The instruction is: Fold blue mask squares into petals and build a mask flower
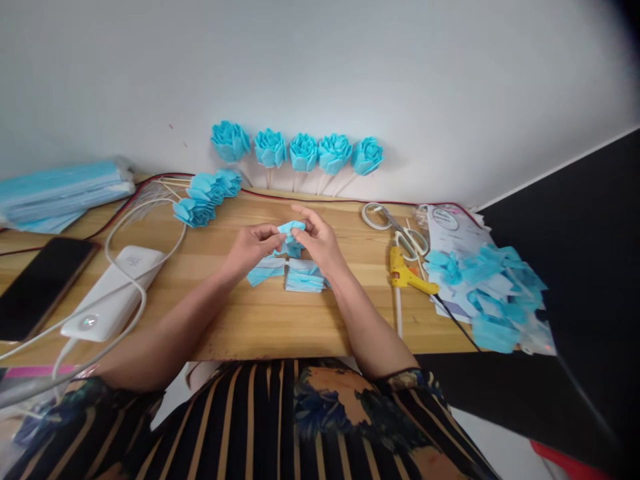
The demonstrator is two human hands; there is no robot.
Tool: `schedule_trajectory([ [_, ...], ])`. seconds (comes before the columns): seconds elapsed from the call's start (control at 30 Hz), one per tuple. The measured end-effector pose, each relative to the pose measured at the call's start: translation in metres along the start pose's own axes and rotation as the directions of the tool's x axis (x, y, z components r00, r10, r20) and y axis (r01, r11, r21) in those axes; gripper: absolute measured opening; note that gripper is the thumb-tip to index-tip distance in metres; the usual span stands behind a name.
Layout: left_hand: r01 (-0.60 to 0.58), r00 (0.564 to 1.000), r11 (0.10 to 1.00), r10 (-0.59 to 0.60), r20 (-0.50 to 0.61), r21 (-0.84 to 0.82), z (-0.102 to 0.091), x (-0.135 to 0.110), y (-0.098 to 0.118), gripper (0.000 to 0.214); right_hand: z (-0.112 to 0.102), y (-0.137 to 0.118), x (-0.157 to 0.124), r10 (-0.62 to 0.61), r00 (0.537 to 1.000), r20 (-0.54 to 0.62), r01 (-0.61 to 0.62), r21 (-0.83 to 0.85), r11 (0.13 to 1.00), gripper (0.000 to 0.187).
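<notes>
Matt wooden table (280,327), glossy white plastic power bank (113,293), soft blue fabric piece (291,235)

I see a home craft corner: a wooden bench (280,327) against a plain wall, with paper flowers (304,152), scissors (400,230) and a glue gun (407,275).

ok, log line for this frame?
left hand: pinching blue folded piece | right hand: pinching same piece | under hands: cut blue pieces on wooden table | by right hand: glue gun, scissors

Light was bright, even and diffuse; faint soft shadows lay on the white wall (400,80). Centre was sharp; the surface (310,320) bowed with wide-angle distortion; the upper-right corner was darkened by vignette
</notes>
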State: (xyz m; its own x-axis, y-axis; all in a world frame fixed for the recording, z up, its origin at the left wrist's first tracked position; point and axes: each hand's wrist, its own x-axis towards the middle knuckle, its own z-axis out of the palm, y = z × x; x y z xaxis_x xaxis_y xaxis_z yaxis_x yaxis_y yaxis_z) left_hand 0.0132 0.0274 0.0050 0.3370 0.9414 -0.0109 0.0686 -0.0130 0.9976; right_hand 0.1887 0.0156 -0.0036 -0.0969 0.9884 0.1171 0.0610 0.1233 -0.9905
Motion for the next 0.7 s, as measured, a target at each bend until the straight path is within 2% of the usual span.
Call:
schedule_trajectory([
  [0.1,-0.008,0.999,1.0,0.009,-0.038,0.009,-0.003,0.001,0.001,0.03,-0.002,-0.004,0.001,0.0,0.996,-0.085,0.004,0.053,0.999,0.048],
  [0.2,-0.034,0.996,0.999,0.035,-0.084,0.014,-0.004,0.001,0.004,0.027,-0.016,-0.016,0.004,-0.061,0.983,-0.175,0.067,0.03,0.997,0.044],
  [0.23,-0.036,0.994,0.999,0.037,-0.099,0.014,-0.005,0.0,0.005,0.026,-0.025,-0.022,0.005,-0.099,0.975,-0.2,0.097,-0.024,0.995,0.044],
  [0.3,-0.032,0.991,0.999,0.033,-0.127,0.01,-0.005,0.0,0.006,0.026,-0.052,-0.036,0.007,-0.192,0.958,-0.211,0.139,-0.24,0.961,0.041],
  [0.37,-0.031,0.988,0.999,0.029,-0.149,-0.01,-0.005,0.0,0.007,0.026,-0.09,-0.048,0.007,-0.251,0.944,-0.216,0.095,-0.55,0.83,0.037],
  [0.43,-0.028,0.986,0.999,0.022,-0.164,-0.039,-0.004,0.0,0.007,0.025,-0.132,-0.057,0.003,-0.225,0.949,-0.222,-0.04,-0.791,0.611,0.039],
  [0.5,-0.026,0.985,0.998,0.015,-0.173,-0.061,-0.004,0.0,0.007,0.024,-0.172,-0.059,-0.004,-0.114,0.952,-0.285,-0.23,-0.909,0.349,0.041],
  [0.57,-0.029,0.984,0.997,0.016,-0.179,-0.07,-0.003,0.0,0.007,0.024,-0.203,-0.054,-0.013,0.022,0.925,-0.379,-0.379,-0.92,0.103,0.04],
  [0.6,-0.03,0.983,0.997,0.018,-0.18,-0.068,-0.002,0.0,0.007,0.024,-0.214,-0.05,-0.017,0.069,0.906,-0.418,-0.42,-0.907,0.031,0.037],
  [0.7,-0.021,0.985,0.998,0.012,-0.174,-0.052,0.0,0.0,0.006,0.025,-0.228,-0.031,-0.023,0.057,0.897,-0.439,-0.44,-0.898,0.011,0.034],
])
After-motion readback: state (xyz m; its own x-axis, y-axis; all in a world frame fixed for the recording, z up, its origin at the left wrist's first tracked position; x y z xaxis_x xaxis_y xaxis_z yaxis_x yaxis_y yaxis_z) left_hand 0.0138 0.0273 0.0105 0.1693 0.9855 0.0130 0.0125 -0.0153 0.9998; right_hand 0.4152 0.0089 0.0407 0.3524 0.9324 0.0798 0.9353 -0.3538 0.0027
